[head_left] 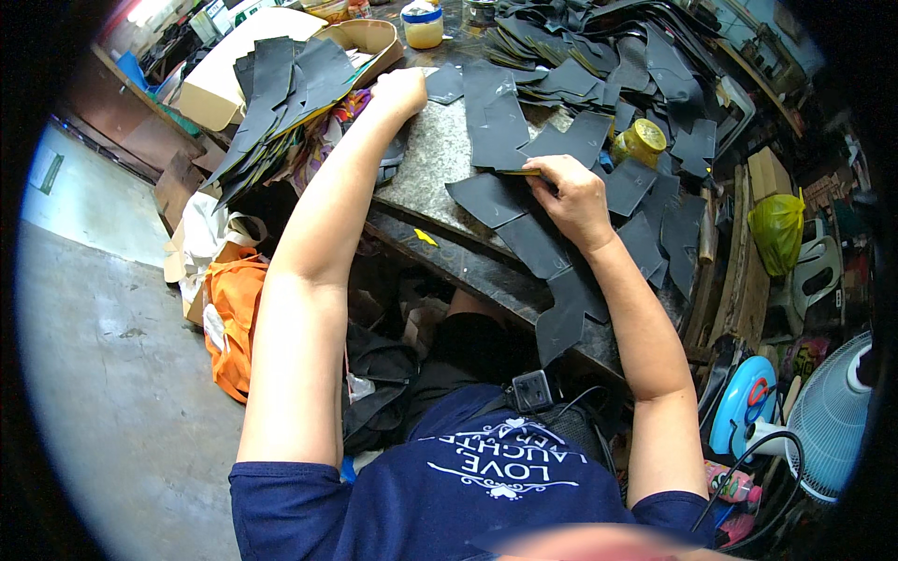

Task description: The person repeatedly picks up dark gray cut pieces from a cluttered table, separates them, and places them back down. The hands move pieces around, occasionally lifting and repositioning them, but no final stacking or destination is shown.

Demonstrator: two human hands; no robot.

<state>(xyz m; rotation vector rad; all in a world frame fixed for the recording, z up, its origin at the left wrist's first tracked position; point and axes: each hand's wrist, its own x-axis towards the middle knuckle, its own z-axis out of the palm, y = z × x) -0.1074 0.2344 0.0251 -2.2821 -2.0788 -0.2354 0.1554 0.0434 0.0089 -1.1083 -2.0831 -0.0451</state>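
Note:
My right hand [572, 198] pinches the near edge of a flat black sheet piece [493, 117], where a thin yellow edge shows. Under and beside that hand, more black cut pieces [535, 241] overlap along the table's front edge. My left hand [400, 92] is stretched to the far left of the tabletop, curled closed beside a small dark piece [446, 83]. Its fingertips are hidden, so what it holds, if anything, cannot be seen. To its left, a fanned stack of black pieces [271, 93] with yellowish edges leans over the table's side.
A blue-lidded jar [423, 26] stands at the back and a yellow jar [640, 143] lies among the pieces. Black piles [608, 61] cover the far right. An orange bag [234, 309] sits low left; a blue fan [832, 416] stands at lower right.

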